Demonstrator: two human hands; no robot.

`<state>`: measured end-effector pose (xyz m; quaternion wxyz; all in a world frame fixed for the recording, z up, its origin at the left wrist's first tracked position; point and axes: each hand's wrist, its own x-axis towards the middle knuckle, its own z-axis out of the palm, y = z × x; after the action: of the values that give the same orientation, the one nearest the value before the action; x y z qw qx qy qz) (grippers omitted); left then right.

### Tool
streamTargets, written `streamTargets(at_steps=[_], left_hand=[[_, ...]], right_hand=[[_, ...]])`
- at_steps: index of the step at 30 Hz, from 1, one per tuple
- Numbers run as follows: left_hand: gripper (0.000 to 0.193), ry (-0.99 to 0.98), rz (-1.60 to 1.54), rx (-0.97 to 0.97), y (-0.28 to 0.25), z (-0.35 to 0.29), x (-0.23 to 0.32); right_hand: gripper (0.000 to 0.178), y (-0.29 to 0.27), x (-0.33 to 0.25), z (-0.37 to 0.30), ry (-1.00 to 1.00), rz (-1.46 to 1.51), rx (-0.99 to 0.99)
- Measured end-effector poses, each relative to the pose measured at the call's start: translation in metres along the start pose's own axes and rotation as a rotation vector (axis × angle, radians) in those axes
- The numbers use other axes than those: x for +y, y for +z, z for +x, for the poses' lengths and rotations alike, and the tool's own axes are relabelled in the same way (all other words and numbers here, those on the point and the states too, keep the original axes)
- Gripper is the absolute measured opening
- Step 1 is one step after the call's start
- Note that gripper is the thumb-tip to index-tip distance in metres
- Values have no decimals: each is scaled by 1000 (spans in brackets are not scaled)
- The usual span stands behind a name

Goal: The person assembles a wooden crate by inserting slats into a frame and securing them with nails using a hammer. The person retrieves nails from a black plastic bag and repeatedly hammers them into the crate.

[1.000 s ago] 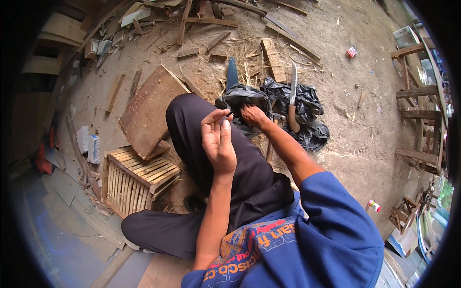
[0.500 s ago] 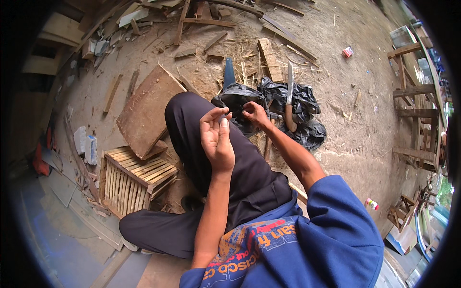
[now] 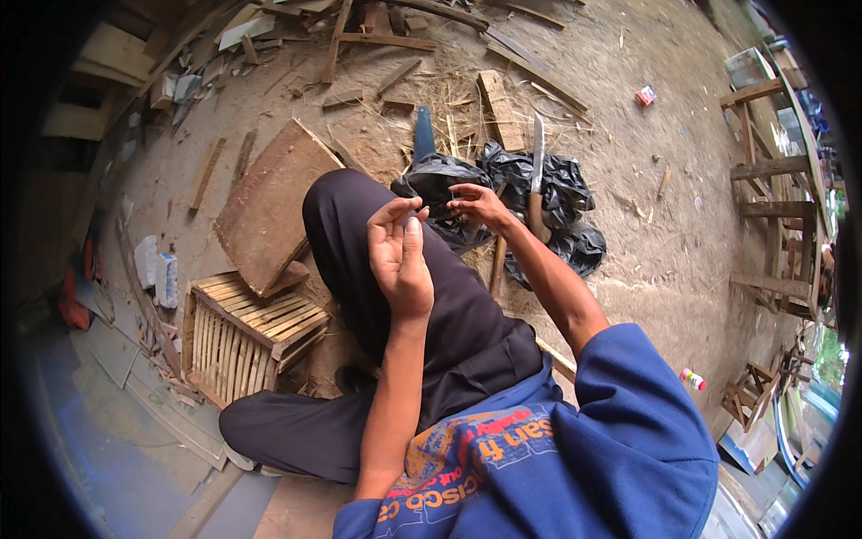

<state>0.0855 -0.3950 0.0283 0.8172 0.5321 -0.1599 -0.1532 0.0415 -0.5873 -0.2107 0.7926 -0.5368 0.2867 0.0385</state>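
My left hand point(image 3: 401, 260) is raised over my bent knee, palm up, with fingers curled toward the thumb. A small dark bit shows at its fingertips, too small to name. Just to the right, my right hand point(image 3: 482, 206) pinches a thin, short, nail-like piece point(image 3: 452, 197) between thumb and fingers. Beneath and beyond it lies a crumpled black plastic bag point(image 3: 437, 177). A machete point(image 3: 537, 171) with a brown handle rests on more black plastic point(image 3: 567, 184). A wooden tool handle point(image 3: 498, 268) lies beside my thigh, its upper end hidden by my right hand.
A slatted wooden crate point(image 3: 235, 346) stands at the left, with a brown board point(image 3: 280, 205) leaning by it. Beyond the bag are a blue blade point(image 3: 424, 133), a wood block point(image 3: 500, 110) and straw. Wooden frames point(image 3: 777, 211) line the far right.
My right hand has drawn slightly up and back from the black bag, and the thin piece now shows at its fingertips. My left hand keeps its curled pose.
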Motion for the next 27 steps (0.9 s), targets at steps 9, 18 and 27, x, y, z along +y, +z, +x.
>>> streamTargets(at_steps=[9,18,27], left_hand=[[26,-7,-18,44,-5,-1,1],[27,-14,-1,36,-3,-2,1],[26,-20,-4,19,-3,0,-2]], right_hand=[[25,23,48,22,-549,-1051,171],[25,50,61,44,-547,-1437,146],[28,39,53,47,-560,-1685,-8]])
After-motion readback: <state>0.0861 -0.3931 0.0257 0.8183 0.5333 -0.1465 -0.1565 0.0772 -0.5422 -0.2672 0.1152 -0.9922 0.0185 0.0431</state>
